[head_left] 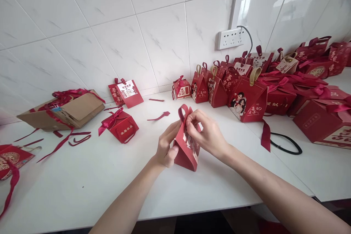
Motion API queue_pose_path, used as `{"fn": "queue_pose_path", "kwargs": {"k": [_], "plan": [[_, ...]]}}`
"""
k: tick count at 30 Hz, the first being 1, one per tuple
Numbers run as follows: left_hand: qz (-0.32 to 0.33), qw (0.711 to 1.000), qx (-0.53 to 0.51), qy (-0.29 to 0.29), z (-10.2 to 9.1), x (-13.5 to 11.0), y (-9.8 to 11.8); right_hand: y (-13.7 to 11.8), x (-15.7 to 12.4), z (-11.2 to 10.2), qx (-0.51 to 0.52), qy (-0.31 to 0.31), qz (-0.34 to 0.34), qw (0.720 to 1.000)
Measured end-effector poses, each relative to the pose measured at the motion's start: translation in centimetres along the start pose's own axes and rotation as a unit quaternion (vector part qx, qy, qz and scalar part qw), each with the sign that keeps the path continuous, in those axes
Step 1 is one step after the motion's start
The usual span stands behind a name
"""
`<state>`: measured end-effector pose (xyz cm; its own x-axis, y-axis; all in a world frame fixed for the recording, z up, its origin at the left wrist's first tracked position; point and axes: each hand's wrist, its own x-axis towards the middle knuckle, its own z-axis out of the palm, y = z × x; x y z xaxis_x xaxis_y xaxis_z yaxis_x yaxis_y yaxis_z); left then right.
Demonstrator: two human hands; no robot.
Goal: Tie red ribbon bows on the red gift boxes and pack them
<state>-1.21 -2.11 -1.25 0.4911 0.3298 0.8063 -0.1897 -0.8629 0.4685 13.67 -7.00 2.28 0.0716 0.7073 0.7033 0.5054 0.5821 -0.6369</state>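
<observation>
Between my hands a red folded gift box (189, 150) with a triangular side stands on the white table. A red strap loop (183, 112) rises from its top. My left hand (168, 144) grips the box's left side, thumb on the near edge. At the upper front, my right hand (205, 131) pinches the top by the strap's base. What lies between those fingertips is hidden. On the table behind the box lie a loose dark red strap (159, 116) and a shorter strap (156, 99).
A cardboard box (79, 111) full of red ribbons lies left. A small red box with a bow (123, 126) is nearer. Many finished red gift boxes (248, 98) crowd the right side. A black loop (286, 148) lies by them. A power strip (231, 39) hangs on the tiled wall.
</observation>
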Motion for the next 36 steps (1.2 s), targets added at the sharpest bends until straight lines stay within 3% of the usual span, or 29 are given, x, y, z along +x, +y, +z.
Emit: {"fn": "queue_pose_path", "kwargs": {"k": [4,9,13,23,29,36], "plan": [[-0.044,0.999,-0.027,0.005,0.0,-0.2,0.0,0.3,-0.1,0.2,-0.038,0.012,-0.046,0.998],[-0.120,0.987,-0.078,0.074,0.2,-0.6,0.0,0.6,-0.3,0.1,-0.031,0.007,-0.098,0.995],[-0.126,0.982,-0.105,0.091,0.3,-0.3,0.3,0.7,-0.3,0.0,-0.045,0.013,-0.093,0.995],[-0.144,0.984,-0.015,0.103,-0.1,-0.1,0.9,0.9,-0.3,0.2,-0.068,0.031,-0.120,0.990],[-0.155,0.980,0.038,0.119,-0.3,0.8,1.6,0.9,-0.3,0.2,-0.050,0.022,-0.102,0.993],[-0.274,0.952,0.059,0.121,-0.7,2.1,3.4,0.7,-0.2,0.0,-0.001,-0.009,-0.022,1.000]]}}
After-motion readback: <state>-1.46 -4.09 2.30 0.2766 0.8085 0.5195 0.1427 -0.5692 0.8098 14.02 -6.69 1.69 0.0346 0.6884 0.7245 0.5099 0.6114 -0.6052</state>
